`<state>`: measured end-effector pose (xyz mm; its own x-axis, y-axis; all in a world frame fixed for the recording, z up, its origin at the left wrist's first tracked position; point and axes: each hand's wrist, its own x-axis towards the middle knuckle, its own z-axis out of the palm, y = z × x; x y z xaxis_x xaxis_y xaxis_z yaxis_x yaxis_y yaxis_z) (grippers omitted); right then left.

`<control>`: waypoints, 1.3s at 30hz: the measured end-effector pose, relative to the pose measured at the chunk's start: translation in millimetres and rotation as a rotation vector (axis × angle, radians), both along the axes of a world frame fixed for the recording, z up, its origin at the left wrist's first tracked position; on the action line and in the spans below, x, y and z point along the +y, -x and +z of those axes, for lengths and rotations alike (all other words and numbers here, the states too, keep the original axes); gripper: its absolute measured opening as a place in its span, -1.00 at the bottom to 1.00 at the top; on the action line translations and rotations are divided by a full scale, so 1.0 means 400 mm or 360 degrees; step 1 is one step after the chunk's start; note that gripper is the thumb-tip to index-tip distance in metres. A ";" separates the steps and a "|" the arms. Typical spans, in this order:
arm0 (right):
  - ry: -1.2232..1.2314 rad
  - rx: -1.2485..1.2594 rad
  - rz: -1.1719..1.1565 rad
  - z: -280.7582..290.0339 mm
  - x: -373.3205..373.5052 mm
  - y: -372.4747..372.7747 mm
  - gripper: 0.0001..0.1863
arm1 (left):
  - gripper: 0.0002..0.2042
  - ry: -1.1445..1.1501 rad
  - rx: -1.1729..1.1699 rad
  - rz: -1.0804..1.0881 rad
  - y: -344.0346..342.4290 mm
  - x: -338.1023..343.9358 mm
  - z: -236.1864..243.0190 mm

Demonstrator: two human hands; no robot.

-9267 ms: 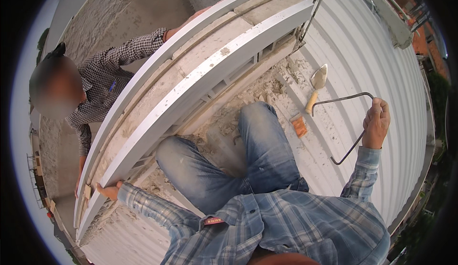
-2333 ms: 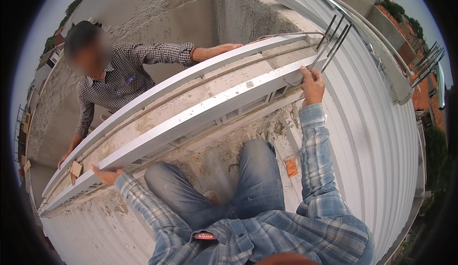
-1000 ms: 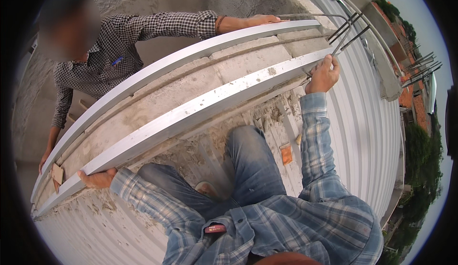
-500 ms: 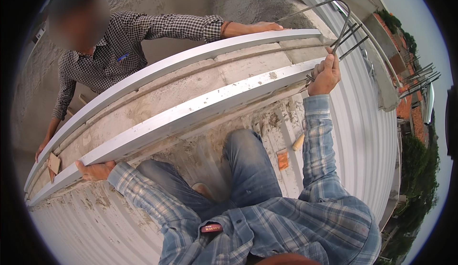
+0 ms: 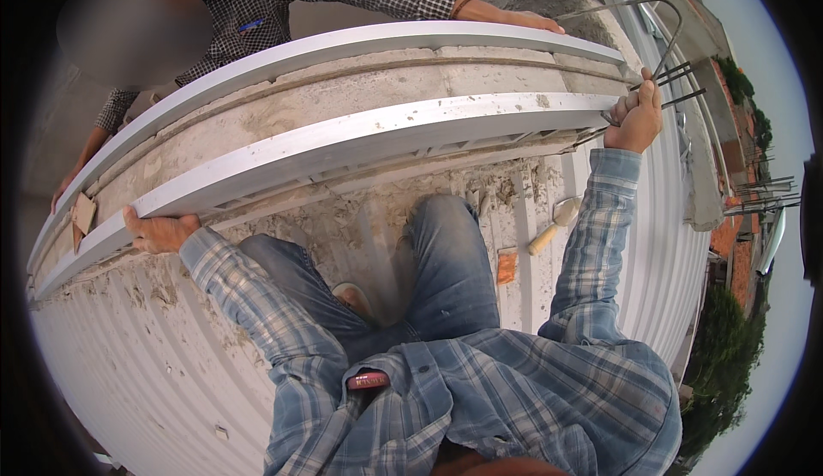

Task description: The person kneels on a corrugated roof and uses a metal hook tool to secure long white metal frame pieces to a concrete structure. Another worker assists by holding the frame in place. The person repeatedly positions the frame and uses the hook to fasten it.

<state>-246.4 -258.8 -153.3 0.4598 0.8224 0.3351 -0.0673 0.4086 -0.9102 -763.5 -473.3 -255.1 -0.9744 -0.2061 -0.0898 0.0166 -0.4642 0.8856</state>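
Observation:
A long silver metal bar (image 5: 343, 137) runs along the near side of a concrete wall top (image 5: 283, 120). My left hand (image 5: 163, 231) grips its left part, thumb over the top edge, fingers underneath. At the bar's right end, my right hand (image 5: 636, 120) is closed around a bent steel rod (image 5: 675, 15), which arches from behind the wall into my fist. Whether this hand also holds the bar end is hidden. Along the wall's far side lies a second metal bar (image 5: 360, 37), with a co-worker's hands (image 5: 527, 20) on it. A small wood piece (image 5: 84, 214) bridges the bars' left part.
Rebar ends (image 5: 686, 92) jut out past my right hand. Beside my knee on the corrugated metal sheet (image 5: 171, 347) lie a trowel (image 5: 549, 231) and an orange brick piece (image 5: 507, 266). Mortar crumbs are scattered below the wall. The co-worker stands behind the wall.
The bars and wall appear higher and flatter in view as my head has shifted. More of the trowel shows beside my right forearm. Both my hands keep their grip.

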 end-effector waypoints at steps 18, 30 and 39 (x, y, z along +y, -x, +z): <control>-0.0075 -0.0309 0.0083 0.097 0.165 0.018 -0.72 | -0.17 -0.0054 -0.0039 0.0044 -0.036 0.038 0.003; 0.0493 -0.0321 -0.0512 0.010 -0.591 -0.355 -0.62 | -0.21 0.0050 0.0156 0.0030 0.127 -0.004 -0.125; 0.1229 -0.0480 -0.0539 -0.692 -0.610 -0.229 -0.69 | -0.21 0.0066 0.0239 -0.0022 0.129 0.022 -0.133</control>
<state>-154.8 -502.9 -429.9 0.7008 0.7049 -0.1097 0.2323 -0.3709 -0.8992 -815.1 -464.6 -308.5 -0.9789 -0.1934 0.0658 0.1446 -0.4282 0.8921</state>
